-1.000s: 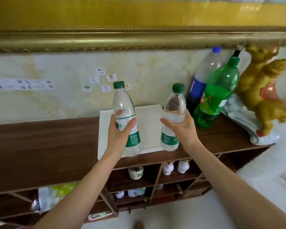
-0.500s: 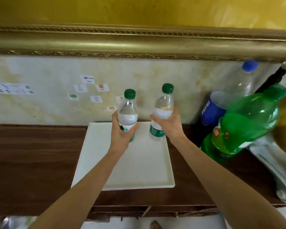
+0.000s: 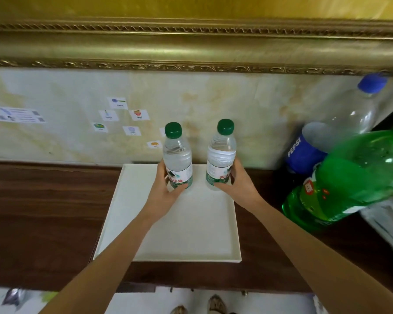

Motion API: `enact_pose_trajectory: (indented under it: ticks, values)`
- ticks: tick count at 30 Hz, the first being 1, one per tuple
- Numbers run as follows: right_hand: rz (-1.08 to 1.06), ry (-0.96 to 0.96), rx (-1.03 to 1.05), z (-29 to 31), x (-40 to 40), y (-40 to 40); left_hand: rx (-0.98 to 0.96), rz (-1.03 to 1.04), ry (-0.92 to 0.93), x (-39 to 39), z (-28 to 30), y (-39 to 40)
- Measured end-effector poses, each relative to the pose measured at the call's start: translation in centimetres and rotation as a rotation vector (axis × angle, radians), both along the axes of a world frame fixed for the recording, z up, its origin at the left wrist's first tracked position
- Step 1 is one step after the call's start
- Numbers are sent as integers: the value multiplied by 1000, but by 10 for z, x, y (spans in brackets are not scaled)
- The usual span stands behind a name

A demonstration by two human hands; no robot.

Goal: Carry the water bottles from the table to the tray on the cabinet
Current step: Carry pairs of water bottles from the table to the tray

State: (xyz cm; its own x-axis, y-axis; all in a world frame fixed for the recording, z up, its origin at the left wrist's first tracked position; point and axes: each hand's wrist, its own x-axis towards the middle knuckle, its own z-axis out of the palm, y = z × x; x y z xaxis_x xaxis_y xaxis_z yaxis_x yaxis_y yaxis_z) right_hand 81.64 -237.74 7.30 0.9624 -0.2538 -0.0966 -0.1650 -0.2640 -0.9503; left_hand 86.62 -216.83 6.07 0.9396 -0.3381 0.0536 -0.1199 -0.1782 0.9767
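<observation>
Two clear water bottles with green caps stand upright at the far end of the white tray (image 3: 168,245) on the dark wooden cabinet (image 3: 43,211). My left hand (image 3: 162,192) grips the left water bottle (image 3: 177,155) around its lower label. My right hand (image 3: 236,184) grips the right water bottle (image 3: 221,152) at its base. Whether the bottle bottoms touch the tray is hidden by my fingers.
A large Pepsi bottle (image 3: 327,141) with a blue cap and a big green soda bottle (image 3: 349,177) lean at the right of the tray. A gold picture frame (image 3: 191,46) hangs above. Small stickers (image 3: 123,116) dot the wall. A white object (image 3: 388,223) lies at the far right.
Both hands have lowered the two bottles toward the far end of the tray, and the view has tilted further down over the cabinet top.
</observation>
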Motion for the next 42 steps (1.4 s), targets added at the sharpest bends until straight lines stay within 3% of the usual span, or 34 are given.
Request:
enact_pose_trajectory:
  ticks: [27, 42]
  values:
    - [-285, -70, -242, -27, 25, 27, 71, 134, -196, 16, -18, -31]
    - [-255, -49, -273, -28, 25, 24, 63, 116, -183, 21, -13, -35]
